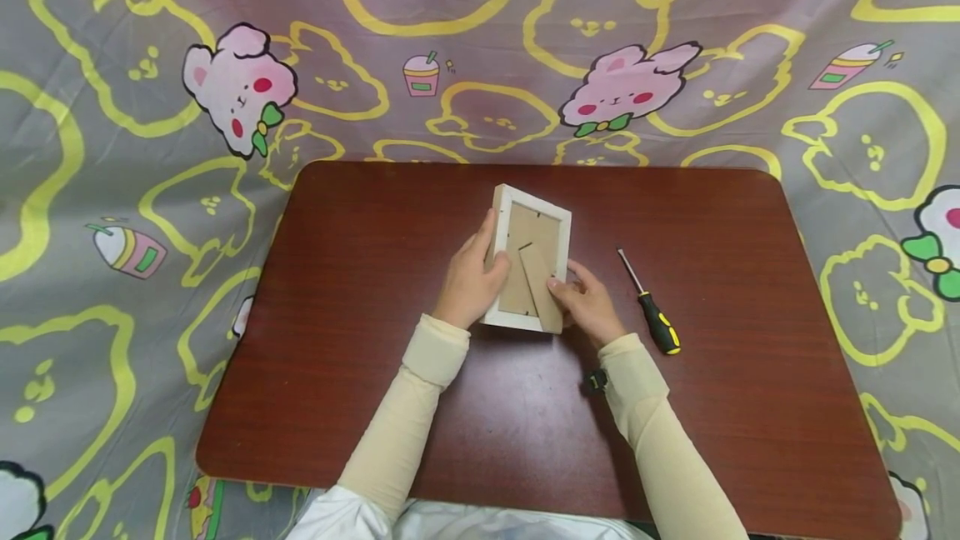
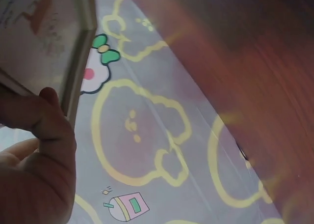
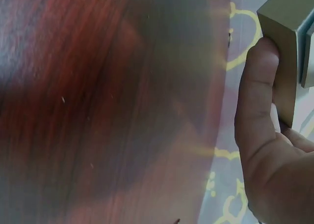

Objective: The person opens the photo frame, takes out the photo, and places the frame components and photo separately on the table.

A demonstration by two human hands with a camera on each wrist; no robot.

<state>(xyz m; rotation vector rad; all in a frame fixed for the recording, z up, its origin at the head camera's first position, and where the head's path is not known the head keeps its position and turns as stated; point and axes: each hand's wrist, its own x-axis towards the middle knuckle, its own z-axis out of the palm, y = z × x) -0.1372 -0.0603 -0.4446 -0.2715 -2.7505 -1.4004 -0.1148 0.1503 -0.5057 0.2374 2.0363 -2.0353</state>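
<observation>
A picture frame [image 1: 516,273] with a pale wooden border is held up over the table, its brown back panel toward me. A support leg [image 1: 538,283] lies slanted across that back. My left hand [image 1: 467,283] grips the left side, thumb on the back. At the lower right, my right hand [image 1: 591,303] pinches the edge, its thumb by the support leg. In the left wrist view, the front of the frame [image 2: 46,37] shows a faint brown drawing. The frame's side [image 3: 284,71] rests against a right-hand finger in the right wrist view.
A screwdriver [image 1: 654,315] with a black and yellow handle lies on the brown table [image 1: 360,290], to the right of my right hand. Patterned cloth [image 1: 465,119] hangs behind and along both sides of the table.
</observation>
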